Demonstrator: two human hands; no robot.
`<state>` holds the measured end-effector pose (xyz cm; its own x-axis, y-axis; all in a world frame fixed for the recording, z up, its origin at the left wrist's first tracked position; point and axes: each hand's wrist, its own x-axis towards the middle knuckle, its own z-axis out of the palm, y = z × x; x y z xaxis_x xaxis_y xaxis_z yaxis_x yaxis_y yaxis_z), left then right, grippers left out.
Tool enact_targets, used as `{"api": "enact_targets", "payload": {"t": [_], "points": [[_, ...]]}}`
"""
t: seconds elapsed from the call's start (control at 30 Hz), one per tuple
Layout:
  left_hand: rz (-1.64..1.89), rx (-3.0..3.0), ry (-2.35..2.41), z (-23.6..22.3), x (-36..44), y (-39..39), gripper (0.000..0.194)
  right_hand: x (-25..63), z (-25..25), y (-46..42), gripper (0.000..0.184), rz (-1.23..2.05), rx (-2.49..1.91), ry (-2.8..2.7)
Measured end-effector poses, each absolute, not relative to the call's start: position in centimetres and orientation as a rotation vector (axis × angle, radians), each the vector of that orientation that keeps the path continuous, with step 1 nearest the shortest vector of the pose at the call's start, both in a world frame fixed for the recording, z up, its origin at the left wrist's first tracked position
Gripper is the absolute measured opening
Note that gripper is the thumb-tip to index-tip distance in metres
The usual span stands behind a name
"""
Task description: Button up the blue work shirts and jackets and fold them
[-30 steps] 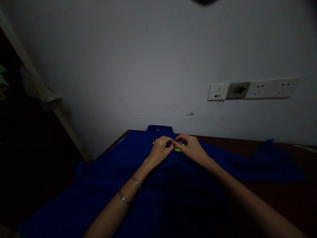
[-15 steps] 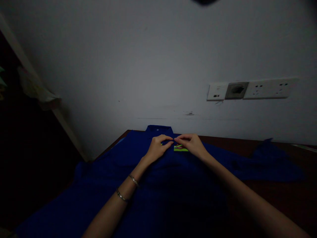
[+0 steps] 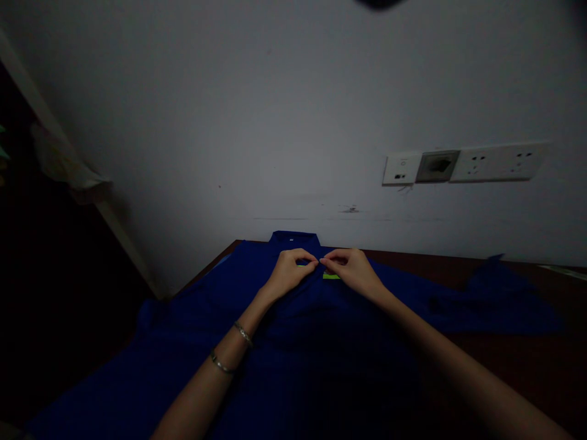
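A dark blue collared shirt (image 3: 257,318) lies spread on a dark table, its collar towards the wall and one sleeve stretched to the right. Just below the collar, my left hand (image 3: 291,270) pinches the shirt's front between thumb and forefinger. My right hand (image 3: 352,267) pinches the cloth right beside it, the fingertips of both hands almost meeting. A bright yellow-green strip (image 3: 331,276) on the shirt shows under my right hand. Whatever small part of the front sits between the fingertips is too dark and small to make out.
Behind the table (image 3: 495,360) rises a pale wall (image 3: 284,122) with a row of sockets and switches (image 3: 463,166) at the right. A pale plastic bag (image 3: 68,162) hangs at the left, by a dark opening. Some flat pale thing (image 3: 564,272) lies at the table's far right edge.
My left thumb and forefinger have closed together from a slightly parted pinch. My right fingers have shifted slightly left and down, covering more of the yellow-green strip. The shirt lies as before.
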<state>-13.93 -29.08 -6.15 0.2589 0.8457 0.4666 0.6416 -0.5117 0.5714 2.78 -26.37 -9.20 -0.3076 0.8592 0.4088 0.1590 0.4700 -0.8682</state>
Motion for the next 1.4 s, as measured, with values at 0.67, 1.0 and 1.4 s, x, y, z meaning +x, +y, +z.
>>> {"api": "enact_targets", "payload": {"t": [0.67,1.0,1.4], "points": [[0.894,2.552,1.412,-6.3,-14.3,-29.1,0.01,2.4,-10.0,-26.2,0.019,0.662,-0.9,-1.931],[0.995,2.299,1.339,-6.7,-14.7,-28.5,0.011,2.4,-10.5,-25.7,0.022,1.139,-0.816,-1.733],[0.806,1.97,1.258,-6.9,-16.2,-27.7,0.019,2.3,-10.0,-26.2,0.019,0.873,-0.88,-1.948]]}}
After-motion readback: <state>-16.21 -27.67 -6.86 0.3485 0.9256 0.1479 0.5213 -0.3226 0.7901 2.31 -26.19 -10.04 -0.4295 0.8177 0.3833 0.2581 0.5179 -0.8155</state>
